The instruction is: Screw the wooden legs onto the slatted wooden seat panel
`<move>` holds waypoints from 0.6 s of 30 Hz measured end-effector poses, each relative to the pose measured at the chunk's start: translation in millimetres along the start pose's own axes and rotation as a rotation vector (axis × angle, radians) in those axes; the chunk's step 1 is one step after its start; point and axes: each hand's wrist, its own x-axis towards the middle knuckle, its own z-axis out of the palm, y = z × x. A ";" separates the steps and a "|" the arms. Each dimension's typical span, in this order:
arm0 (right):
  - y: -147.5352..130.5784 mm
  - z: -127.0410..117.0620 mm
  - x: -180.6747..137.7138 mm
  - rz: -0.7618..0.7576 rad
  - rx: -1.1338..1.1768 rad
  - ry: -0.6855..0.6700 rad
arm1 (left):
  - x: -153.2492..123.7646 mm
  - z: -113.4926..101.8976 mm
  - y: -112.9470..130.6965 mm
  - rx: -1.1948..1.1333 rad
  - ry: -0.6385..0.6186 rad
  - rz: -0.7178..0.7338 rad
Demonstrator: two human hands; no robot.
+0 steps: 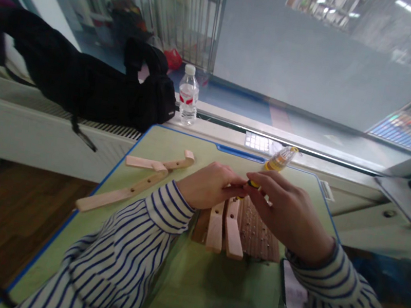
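My right hand (290, 209) is closed in a pinch on a small yellow-and-black object (253, 184), mostly covered by the fingers. Against it, my left hand (212, 183) has its fingertips pressed together; what they grip is hidden. Below both hands lies a brown board (259, 230) with many small light dots on it. Two bent pale wooden pieces with dark holes, a left one (215, 231) and a right one (233, 236), rest on this board, their far ends hidden by my hands.
Two more bent wooden pieces (138, 185) lie at the left of the green table (184, 286). A clear bottle with yellow contents (282, 158) is at the back edge. Beyond stand a water bottle (188, 96) and a black bag (99, 85) on the sill. A flat white-faced item (293, 287) lies at right.
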 end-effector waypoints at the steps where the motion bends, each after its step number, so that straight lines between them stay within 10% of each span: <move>1: 0.2 1.0 -0.4 0.011 -0.010 0.007 | -0.1 0.6 -0.5 -0.009 -0.006 0.002; 18: -3.3 -4.0 2.1 0.032 -0.065 -0.040 | 0.7 -1.7 4.5 0.095 0.065 -0.012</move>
